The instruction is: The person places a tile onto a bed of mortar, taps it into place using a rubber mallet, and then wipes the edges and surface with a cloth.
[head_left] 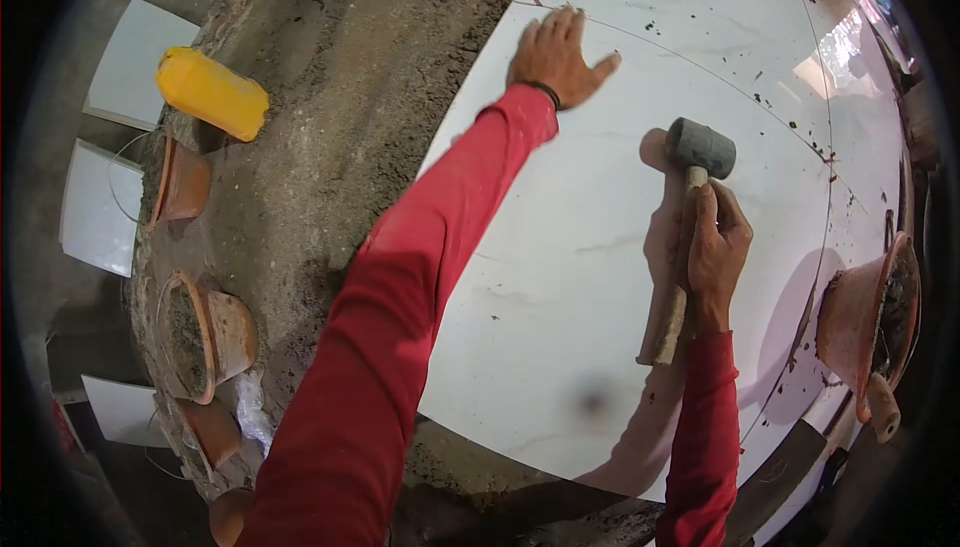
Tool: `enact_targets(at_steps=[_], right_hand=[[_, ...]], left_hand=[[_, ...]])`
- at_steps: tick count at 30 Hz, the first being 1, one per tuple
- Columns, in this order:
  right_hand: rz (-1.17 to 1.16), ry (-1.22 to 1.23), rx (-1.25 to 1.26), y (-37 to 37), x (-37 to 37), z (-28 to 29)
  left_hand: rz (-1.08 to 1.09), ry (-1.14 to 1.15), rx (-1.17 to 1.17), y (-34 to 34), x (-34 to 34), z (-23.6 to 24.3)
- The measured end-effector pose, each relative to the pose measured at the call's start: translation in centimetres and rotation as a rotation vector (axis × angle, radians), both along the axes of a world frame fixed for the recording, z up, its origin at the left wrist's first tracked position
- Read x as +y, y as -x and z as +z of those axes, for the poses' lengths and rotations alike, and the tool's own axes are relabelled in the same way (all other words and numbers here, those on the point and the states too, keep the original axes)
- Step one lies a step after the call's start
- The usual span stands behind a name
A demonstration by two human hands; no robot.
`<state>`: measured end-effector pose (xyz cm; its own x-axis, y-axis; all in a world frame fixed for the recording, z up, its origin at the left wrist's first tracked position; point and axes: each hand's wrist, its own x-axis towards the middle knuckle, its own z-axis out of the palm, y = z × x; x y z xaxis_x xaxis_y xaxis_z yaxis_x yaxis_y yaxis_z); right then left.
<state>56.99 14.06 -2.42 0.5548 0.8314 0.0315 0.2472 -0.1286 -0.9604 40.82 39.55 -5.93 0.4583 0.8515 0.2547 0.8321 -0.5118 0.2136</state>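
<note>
Working over a large white faintly veined rectangular tile [585, 232], lying flat beside white neighbouring tiles [700, 7], with thin dark joints between. Holding a mallet [708, 150] with a black cylindrical rubber head and pale wooden handle in the right grip [720, 245], closed around the handle; cannot tell whether touching the tile with the head or just above. Spreading the left grip [560, 59] wide near the upper left edge of the tile, holding nothing, seemingly resting on it. Judging from this, done with placing this tile and probably partway through tapping it down; cannot tell how level so far. Left to cover, apparently: the rough grey-brown mortar bed [330, 97], bare along the left side. Seeing also loose white square tiles [140, 62] unlaid beyond it, dark crumbs scattered along the joints, and, near at right, an orange-brown plastic bucket [848, 325] with grey mix inside
</note>
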Motion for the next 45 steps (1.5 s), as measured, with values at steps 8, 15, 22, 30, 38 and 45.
enact_targets(at_steps=[8, 15, 22, 30, 38, 45], right_hand=[[-0.011, -0.027, 0.004, 0.6, 0.2, -0.6], [-0.013, -0.041, -0.011, 1.6, 0.5, -0.5], [-0.033, 0.079, -0.009, 1.3, 0.5, 0.0], [-0.095, -0.100, 0.013, 1.3, 0.9, -0.4], [-0.290, -0.109, -0.340, -1.5, 1.8, -2.2], [-0.591, 0.426, -1.137, -13.6, -0.3, -3.9]], left_hand=[[0.062, -0.065, -0.043, 1.5, -3.5, -1.2], [0.367, -0.108, 0.026, 5.7, 1.0, -0.7], [0.384, -0.105, 0.263, 5.3, 3.2, -1.8], [0.257, -0.144, 0.341, 5.0, 3.1, -0.9], [0.049, -0.069, 0.177, 2.0, -7.1, -1.0], [0.050, -0.042, 0.142, 1.9, -6.8, -0.2]])
